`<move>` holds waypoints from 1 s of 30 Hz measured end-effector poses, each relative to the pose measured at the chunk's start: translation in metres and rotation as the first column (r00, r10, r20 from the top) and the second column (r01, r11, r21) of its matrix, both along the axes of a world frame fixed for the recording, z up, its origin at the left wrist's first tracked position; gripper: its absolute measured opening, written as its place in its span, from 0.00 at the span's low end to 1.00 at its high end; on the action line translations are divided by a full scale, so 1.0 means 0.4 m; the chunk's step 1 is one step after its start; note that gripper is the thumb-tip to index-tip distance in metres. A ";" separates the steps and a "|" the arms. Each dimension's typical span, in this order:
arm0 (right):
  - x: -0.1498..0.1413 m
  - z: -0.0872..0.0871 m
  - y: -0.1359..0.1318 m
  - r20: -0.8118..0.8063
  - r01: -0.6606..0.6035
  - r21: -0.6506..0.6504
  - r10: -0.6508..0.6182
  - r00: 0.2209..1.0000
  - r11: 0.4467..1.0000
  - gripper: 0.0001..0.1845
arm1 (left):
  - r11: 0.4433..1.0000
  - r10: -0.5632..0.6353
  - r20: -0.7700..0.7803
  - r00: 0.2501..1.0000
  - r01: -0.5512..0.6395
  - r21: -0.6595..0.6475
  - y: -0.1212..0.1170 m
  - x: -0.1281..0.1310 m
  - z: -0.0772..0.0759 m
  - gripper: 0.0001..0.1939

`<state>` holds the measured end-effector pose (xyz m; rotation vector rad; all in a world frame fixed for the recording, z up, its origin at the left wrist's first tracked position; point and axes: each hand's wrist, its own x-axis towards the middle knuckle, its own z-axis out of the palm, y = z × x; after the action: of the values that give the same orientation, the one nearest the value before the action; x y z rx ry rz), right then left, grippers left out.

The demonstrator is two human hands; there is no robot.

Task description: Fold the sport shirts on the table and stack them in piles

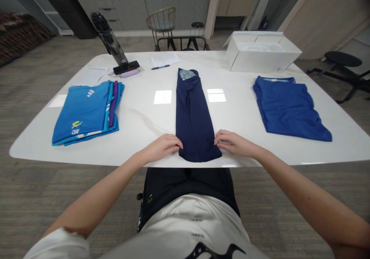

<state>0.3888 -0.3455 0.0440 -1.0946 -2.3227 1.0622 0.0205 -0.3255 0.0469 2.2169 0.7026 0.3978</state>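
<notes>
A dark navy garment, folded into a long narrow strip, lies in front of me on the white table. Its far end shows a grey patterned patch, and its near end widens close to the table's front edge. My left hand rests at the left edge of the near end, with curled fingers pinching the cloth. On the opposite edge, my right hand has its thumb and fingers closed at the fabric. The fingertips are partly hidden against the cloth.
Folded blue and purple shirts are stacked on the left of the table. A folded royal blue garment lies right. Behind are a handheld vacuum, a pen on paper, and an open white box.
</notes>
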 end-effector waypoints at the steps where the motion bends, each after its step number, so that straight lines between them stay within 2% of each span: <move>1: -0.006 0.019 0.014 -0.036 0.028 -0.040 -0.029 0.999 0.999 0.12 | 0.996 0.067 0.045 0.997 -0.064 -0.068 0.011 0.006 0.013 0.11; 3: -0.019 0.058 0.059 -0.122 0.104 -0.108 -0.117 0.986 0.989 0.11 | 0.957 0.233 0.170 0.958 -0.195 -0.213 0.052 0.023 0.038 0.10; 4: -0.027 0.074 0.092 -0.177 0.145 -0.139 -0.168 0.970 0.980 0.11 | 0.925 0.322 0.246 0.914 -0.249 -0.286 0.082 0.034 0.049 0.10; 6: -0.046 0.093 0.177 -0.300 0.220 -0.202 -0.274 0.914 0.954 0.12 | 0.848 0.484 0.388 0.784 -0.311 -0.429 0.162 0.063 0.062 0.12; 8: -0.067 0.089 0.279 -0.387 0.316 -0.255 -0.396 0.832 0.914 0.15 | 0.760 0.616 0.461 0.639 -0.328 -0.561 0.260 0.092 0.059 0.13; 10: -0.089 0.064 0.378 -0.391 0.426 -0.328 -0.532 0.751 0.843 0.18 | 0.641 0.723 0.407 0.558 -0.324 -0.695 0.356 0.119 0.041 0.12; 11: -0.099 0.047 0.421 -0.337 0.493 -0.371 -0.609 0.717 0.786 0.20 | 0.560 0.772 0.334 0.541 -0.330 -0.760 0.398 0.130 0.027 0.11; 12: -0.108 0.029 0.457 -0.236 0.563 -0.402 -0.676 0.698 0.722 0.23 | 0.474 0.797 0.233 0.558 -0.339 -0.813 0.433 0.139 0.012 0.11; 13: -0.116 0.010 0.485 -0.131 0.627 -0.387 -0.713 0.688 0.676 0.26 | 0.406 0.808 0.142 0.571 -0.365 -0.838 0.460 0.148 -0.004 0.11; 14: -0.121 -0.008 0.505 -0.034 0.674 -0.339 -0.724 0.689 0.657 0.28 | 0.357 0.819 0.071 0.569 -0.409 -0.840 0.479 0.156 -0.021 0.10; 15: -0.124 -0.025 0.518 0.050 0.704 -0.269 -0.720 0.692 0.657 0.29 | 0.331 0.825 0.024 0.565 -0.447 -0.831 0.492 0.164 -0.036 0.08; 17: -0.126 -0.054 0.530 0.146 0.710 -0.101 -0.696 0.703 0.697 0.29 | 0.337 0.843 0.014 0.538 -0.508 -0.792 0.501 0.179 -0.061 0.08; 19: -0.123 -0.073 0.529 0.158 0.688 0.035 -0.684 0.712 0.725 0.27 | 0.386 0.855 0.076 0.513 -0.532 -0.754 0.498 0.192 -0.072 0.09; 21: -0.118 -0.083 0.525 0.096 0.666 0.089 -0.672 0.734 0.741 0.25 | 0.450 0.850 0.169 0.499 -0.522 -0.725 0.494 0.199 -0.065 0.10; 23: -0.112 -0.080 0.526 -0.038 0.648 0.065 -0.647 0.762 0.759 0.25 | 0.529 0.816 0.267 0.513 -0.474 -0.704 0.501 0.201 -0.039 0.11; 25: -0.107 -0.060 0.540 -0.199 0.621 0.008 -0.607 0.769 0.784 0.25 | 0.610 0.766 0.361 0.532 -0.423 -0.670 0.529 0.198 0.004 0.13; 28: -0.106 -0.003 0.610 -0.374 0.600 -0.036 -0.568 0.733 0.799 0.20 | 0.709 0.696 0.480 0.534 -0.406 -0.577 0.623 0.193 0.076 0.15; 30: -0.114 0.037 0.688 -0.408 0.633 -0.017 -0.583 0.702 0.774 0.17 | 0.744 0.668 0.525 0.528 -0.446 -0.497 0.708 0.195 0.104 0.18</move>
<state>0.3431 -0.0705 0.0587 -1.3229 -1.5045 0.7637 0.0986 -0.0424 0.0883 1.3097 0.9722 1.2762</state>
